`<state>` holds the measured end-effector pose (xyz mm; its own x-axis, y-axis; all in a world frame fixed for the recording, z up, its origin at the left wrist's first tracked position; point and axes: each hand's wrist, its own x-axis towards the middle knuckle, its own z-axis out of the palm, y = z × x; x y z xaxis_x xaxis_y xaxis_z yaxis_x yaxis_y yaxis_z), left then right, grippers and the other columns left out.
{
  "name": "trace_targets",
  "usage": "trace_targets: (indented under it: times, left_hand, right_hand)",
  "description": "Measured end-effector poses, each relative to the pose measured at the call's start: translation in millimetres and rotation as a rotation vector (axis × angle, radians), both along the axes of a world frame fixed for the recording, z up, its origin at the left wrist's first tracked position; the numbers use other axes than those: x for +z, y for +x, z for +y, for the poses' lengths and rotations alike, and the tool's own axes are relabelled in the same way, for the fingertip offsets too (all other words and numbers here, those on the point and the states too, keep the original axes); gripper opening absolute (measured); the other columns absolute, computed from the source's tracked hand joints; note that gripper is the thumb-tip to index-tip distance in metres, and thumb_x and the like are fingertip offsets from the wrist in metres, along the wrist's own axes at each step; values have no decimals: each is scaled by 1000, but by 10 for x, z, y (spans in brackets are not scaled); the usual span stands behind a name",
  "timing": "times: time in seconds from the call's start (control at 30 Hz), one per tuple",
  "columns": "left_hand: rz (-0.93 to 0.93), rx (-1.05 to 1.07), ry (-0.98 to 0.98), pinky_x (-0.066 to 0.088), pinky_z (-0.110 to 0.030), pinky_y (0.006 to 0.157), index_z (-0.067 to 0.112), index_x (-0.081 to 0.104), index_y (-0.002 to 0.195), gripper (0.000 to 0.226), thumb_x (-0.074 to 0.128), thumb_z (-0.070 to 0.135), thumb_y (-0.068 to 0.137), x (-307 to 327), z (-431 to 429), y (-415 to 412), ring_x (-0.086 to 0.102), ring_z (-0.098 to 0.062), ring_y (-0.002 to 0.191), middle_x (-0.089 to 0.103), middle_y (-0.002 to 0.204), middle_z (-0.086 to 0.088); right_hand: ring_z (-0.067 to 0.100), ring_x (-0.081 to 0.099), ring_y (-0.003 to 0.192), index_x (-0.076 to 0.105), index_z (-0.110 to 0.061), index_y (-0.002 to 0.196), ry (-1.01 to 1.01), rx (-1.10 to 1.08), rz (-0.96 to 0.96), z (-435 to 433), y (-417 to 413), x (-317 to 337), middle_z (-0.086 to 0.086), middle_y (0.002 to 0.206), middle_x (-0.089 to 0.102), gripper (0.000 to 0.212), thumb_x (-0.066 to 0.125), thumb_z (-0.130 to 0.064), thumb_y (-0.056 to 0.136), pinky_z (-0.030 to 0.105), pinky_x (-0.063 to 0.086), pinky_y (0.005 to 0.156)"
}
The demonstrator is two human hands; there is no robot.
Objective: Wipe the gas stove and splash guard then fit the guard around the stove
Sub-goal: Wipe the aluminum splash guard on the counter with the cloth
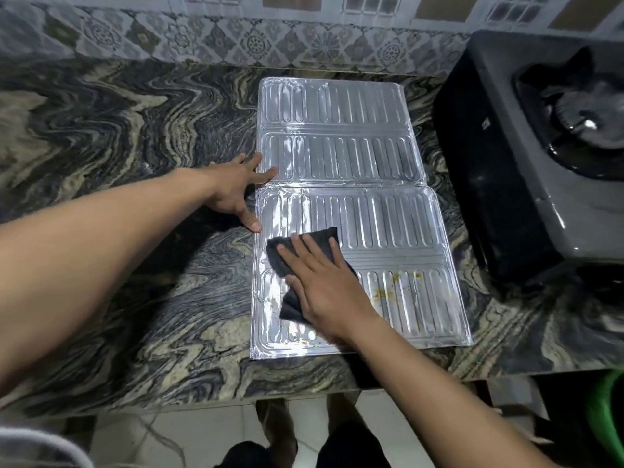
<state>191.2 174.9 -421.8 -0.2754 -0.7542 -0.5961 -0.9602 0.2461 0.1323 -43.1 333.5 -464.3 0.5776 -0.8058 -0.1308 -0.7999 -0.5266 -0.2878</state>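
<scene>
Head view: foil splash guard (364,204) flat on marbled table (111,136), unfolded into ribbed panels, far panel toward tiled wall (236,42), near panel reaching table's front edge. Yellowish spatter on near panel's lower right part. Dark grey cloth (304,244) on near panel's left half, pressed down under right hand (324,282), fingers spread flat over it, not pinching. Left hand (236,190) splayed open at guard's left edge, fingertips touching foil by the fold between panels, thumb on near panel's corner. Grey gas stove (526,157) just beside guard on the right, apart from it, burner (584,119) partly in view. Green object (607,417) below table at lower right, too cropped to name.
</scene>
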Motion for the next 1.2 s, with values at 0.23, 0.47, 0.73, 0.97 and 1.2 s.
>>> trace_targets:
  times: [0.23,0.47,0.73,0.97,1.2]
  left_hand:
    - [-36,-18,-8,11,-60,120,45,-8,153,140,70,78,41,-4,4,-18,-14,-28,151,-21,164,4]
    - [-41,-13,-60,15,-63,118,41,-2,155,138,74,76,46,54,64,-70,-7,-31,152,-15,165,2]
    - [-34,-140,-87,14,-64,118,50,-5,151,107,60,78,71,-33,416,-77,-6,-24,153,-19,163,7]
    - [5,-128,-95,16,-59,119,51,-2,151,108,65,74,70,-95,380,-63,-6,-26,153,-16,164,7]
    - [-17,-118,-82,18,-60,119,53,-2,151,110,63,79,66,-130,339,-47,-7,-25,153,-16,164,10]
  right_hand:
    - [18,-4,153,11,-22,158,-5,-347,11,-402,-524,1,3,166,7,54,16,-38,107,48,-5,122]
    - [18,-2,153,11,-20,158,-37,-551,42,-319,-1042,-47,6,166,8,54,18,-35,106,50,-5,122]
    - [17,-7,152,8,-22,158,-15,-541,52,-328,-1045,-27,5,166,4,54,15,-37,107,48,-8,122]
    - [19,-7,152,8,-20,158,-24,-714,13,138,-1081,-29,9,166,5,56,18,-38,106,50,-10,120]
    - [20,-2,153,13,-19,158,-49,-767,32,368,-952,-55,7,165,9,55,20,-36,106,53,-8,120]
